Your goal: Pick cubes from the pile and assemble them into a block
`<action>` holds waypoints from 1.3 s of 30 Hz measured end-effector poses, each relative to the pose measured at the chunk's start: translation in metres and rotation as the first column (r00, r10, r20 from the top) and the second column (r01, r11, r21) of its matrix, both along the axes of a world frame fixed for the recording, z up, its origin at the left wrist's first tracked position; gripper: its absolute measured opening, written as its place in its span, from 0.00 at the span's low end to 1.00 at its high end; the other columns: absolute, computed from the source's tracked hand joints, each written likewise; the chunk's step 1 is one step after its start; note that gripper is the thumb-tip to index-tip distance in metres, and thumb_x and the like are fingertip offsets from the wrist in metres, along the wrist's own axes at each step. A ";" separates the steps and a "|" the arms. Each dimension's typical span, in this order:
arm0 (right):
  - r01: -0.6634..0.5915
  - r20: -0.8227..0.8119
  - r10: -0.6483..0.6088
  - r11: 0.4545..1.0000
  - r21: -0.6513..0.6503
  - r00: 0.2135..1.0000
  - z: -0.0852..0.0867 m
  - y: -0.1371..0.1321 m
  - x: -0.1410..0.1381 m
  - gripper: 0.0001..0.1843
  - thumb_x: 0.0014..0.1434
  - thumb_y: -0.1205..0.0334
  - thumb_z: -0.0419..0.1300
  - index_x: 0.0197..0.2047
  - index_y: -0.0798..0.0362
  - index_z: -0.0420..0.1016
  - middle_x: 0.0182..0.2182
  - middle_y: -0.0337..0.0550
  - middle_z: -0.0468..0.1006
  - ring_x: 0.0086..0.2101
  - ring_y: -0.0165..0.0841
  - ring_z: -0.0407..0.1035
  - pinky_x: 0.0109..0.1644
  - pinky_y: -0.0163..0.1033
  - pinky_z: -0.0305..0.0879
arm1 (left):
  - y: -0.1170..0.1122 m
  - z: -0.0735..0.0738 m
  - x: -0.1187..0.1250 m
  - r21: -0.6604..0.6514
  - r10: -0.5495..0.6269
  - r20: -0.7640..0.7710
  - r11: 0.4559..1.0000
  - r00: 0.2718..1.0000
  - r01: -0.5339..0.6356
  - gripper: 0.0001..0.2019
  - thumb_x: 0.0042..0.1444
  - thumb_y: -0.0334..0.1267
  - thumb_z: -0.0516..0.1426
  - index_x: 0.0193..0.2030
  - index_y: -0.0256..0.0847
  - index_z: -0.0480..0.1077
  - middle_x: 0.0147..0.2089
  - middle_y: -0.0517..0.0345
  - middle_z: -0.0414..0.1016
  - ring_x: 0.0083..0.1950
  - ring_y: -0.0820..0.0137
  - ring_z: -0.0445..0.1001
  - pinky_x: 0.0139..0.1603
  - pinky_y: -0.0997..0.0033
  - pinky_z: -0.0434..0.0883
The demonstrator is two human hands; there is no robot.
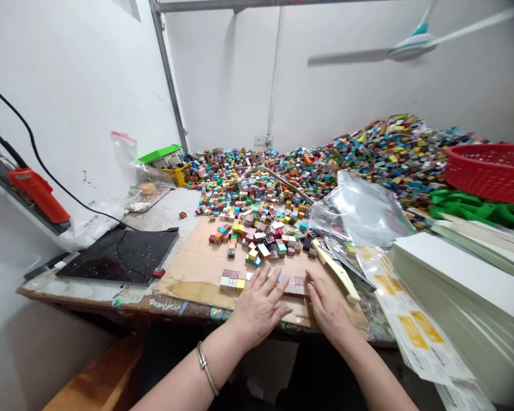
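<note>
A row of small coloured blocks (230, 282) lies along the front of a wooden board (182, 271), two blocks deep where it shows. My left hand (261, 302) rests over the middle of this row, fingers spread, and hides part of it. At the row's right end my right hand (328, 305) stands on edge, fingers stretched out, its fingertips against or very near the last blocks. Behind the hands, loose blocks (263, 250) lie scattered on the board. Right of my right hand is a cream-handled tool (336, 271) with a metal part beside it.
A large heap of blocks (368, 154) fills the back. On the right are a clear plastic bag (360, 208), label sheets (411, 319), stacked white card (466, 285) and a red basket (488, 171). A black speckled slab (120, 254) and an orange electric tool (38, 194) are on the left.
</note>
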State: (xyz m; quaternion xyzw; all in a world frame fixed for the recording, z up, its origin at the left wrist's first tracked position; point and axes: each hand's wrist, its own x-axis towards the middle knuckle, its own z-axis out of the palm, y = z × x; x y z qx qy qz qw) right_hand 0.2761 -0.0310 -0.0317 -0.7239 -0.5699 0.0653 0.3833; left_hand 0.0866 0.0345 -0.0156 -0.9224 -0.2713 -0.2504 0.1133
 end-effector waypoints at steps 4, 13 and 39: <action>0.016 -0.092 -0.030 0.989 -0.149 0.995 0.011 -0.002 0.004 0.31 0.58 0.52 0.40 0.54 0.67 0.64 0.43 0.58 0.72 0.45 0.40 0.67 0.53 0.49 0.61 | 0.008 0.005 -0.026 -0.048 0.189 0.099 0.981 0.977 -0.185 0.32 0.51 0.50 0.46 0.63 0.50 0.42 0.66 0.66 0.51 0.67 0.72 0.54 0.65 0.66 0.67; -0.001 -0.103 -0.014 0.990 -0.142 0.995 0.007 -0.003 0.007 0.27 0.57 0.57 0.43 0.53 0.63 0.66 0.35 0.50 0.75 0.39 0.36 0.69 0.49 0.45 0.63 | 0.052 0.000 -0.084 -0.440 0.480 0.186 0.821 0.857 -0.364 0.28 0.53 0.49 0.42 0.59 0.41 0.57 0.61 0.55 0.61 0.64 0.70 0.59 0.69 0.57 0.65; -0.147 0.292 0.283 0.899 -0.412 0.913 0.075 0.078 -0.038 0.19 0.53 0.70 0.46 0.35 0.47 0.77 0.37 0.41 0.77 0.41 0.40 0.69 0.48 0.49 0.56 | 0.076 0.048 -0.015 -0.533 0.018 -0.038 0.845 0.999 -0.036 0.29 0.53 0.53 0.34 0.27 0.44 0.72 0.32 0.63 0.76 0.37 0.81 0.69 0.55 0.70 0.64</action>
